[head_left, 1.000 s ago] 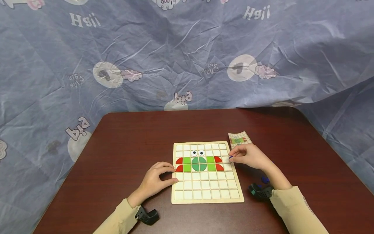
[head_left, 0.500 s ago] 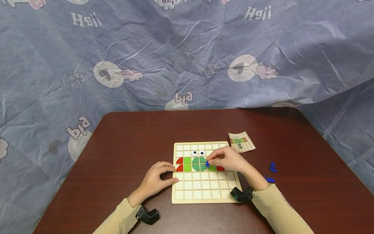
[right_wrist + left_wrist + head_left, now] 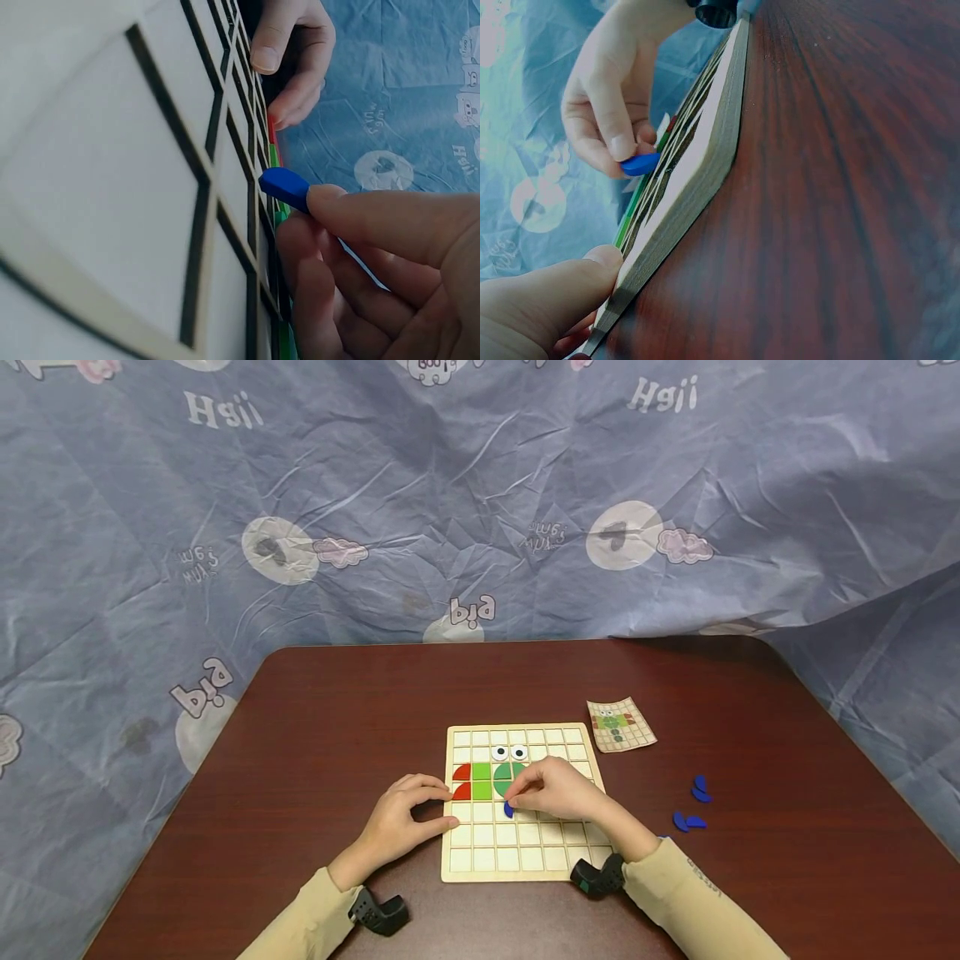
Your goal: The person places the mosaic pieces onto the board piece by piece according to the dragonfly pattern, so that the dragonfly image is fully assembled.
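Note:
My right hand (image 3: 558, 789) pinches a small flat blue puzzle piece (image 3: 509, 810) with one curved edge between thumb and fingertip. The piece is tilted close over the grid of a pale wooden board (image 3: 528, 876), just below the dark green pieces (image 3: 502, 772). At the board's left side, my left hand (image 3: 401, 814) rests its thumb on the rim, with the forefinger by a red piece (image 3: 461, 792). The left wrist view shows that thumb (image 3: 604, 259) on the board's edge. Light green pieces (image 3: 482, 781) and two eye pieces (image 3: 500, 752) lie on the board; my right hand covers the pieces on its right.
A small pattern card (image 3: 621, 737) printed with a similar figure lies off the board's upper right corner. Several loose blue pieces (image 3: 696, 822) are scattered on the dark wooden table (image 3: 360, 710) to the right. A printed blue cloth (image 3: 420, 560) hangs behind the table.
My right hand has carried the blue piece leftward from the board's right edge to the squares below the dark green pieces. The left hand has stayed at the left edge.

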Demonstrator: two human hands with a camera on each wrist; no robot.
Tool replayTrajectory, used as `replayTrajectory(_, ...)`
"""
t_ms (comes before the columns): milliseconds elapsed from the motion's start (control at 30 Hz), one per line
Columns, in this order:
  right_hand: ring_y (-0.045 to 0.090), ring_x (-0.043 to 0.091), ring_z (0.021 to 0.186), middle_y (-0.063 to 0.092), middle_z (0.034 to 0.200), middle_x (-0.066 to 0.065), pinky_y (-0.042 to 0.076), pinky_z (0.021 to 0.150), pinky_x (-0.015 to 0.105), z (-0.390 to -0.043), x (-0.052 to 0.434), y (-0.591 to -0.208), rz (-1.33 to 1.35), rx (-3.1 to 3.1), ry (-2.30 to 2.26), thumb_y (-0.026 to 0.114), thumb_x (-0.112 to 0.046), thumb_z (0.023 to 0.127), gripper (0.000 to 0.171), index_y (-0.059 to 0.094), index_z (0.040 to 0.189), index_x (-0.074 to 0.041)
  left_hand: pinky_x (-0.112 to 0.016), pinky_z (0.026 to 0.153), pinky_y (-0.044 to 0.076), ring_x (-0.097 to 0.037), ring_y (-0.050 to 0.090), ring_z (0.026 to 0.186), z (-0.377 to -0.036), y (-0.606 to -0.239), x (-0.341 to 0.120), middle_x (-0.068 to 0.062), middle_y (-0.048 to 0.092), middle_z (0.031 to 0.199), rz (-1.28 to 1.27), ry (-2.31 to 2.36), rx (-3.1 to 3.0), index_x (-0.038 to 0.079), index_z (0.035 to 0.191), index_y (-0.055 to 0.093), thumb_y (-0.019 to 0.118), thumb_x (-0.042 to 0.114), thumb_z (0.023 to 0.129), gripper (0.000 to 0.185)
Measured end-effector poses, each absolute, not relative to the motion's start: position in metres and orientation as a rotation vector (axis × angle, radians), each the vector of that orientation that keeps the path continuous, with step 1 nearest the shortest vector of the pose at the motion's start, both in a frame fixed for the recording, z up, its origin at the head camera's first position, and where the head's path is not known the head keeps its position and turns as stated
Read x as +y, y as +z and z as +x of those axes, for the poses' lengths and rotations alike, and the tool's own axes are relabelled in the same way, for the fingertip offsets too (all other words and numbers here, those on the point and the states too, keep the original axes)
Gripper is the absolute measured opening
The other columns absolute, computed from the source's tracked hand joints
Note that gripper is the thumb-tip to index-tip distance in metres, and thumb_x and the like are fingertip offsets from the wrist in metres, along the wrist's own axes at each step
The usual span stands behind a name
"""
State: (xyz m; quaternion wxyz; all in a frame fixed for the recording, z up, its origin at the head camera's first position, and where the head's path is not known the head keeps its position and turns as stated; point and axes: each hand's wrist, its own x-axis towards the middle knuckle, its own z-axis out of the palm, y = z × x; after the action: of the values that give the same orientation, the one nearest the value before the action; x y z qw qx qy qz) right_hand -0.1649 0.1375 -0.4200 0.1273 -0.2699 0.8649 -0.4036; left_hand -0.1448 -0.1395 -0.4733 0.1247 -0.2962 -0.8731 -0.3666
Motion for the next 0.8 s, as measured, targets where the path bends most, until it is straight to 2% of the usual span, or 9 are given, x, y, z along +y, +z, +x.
replayTrajectory(300,0.062,0.003,0.072,0.067,0.078,-0.01,0.051,0.067,0.022,-0.1655,0.1375,-0.4223,-0.858,2.503,-1.126,0.07,-0.015,0.085,0.005,0.074,0.084,-0.01,-0.031,0.083,0.048,-0.005,0.053,0.097,-0.1444,-0.4727,-0.1394,0.013,0.061,0.104,-0.86,-1.076,-2.545,0.018,0.096,0.072,0.078,0.042,0.075,0.032)
replayTrajectory(800,0.056,0.003,0.068,0.062,0.078,-0.011,0.049,0.061,0.022,-0.1644,0.136,-0.4255,-0.907,2.561,-1.112,0.072,-0.017,0.084,0.007,0.075,0.08,-0.011,-0.032,0.083,0.048,-0.005,0.053,0.096,-0.145,-0.4736,-0.1402,0.013,0.061,0.105,-0.858,-1.068,-2.552,0.02,0.098,0.072,0.078,0.042,0.076,0.031)
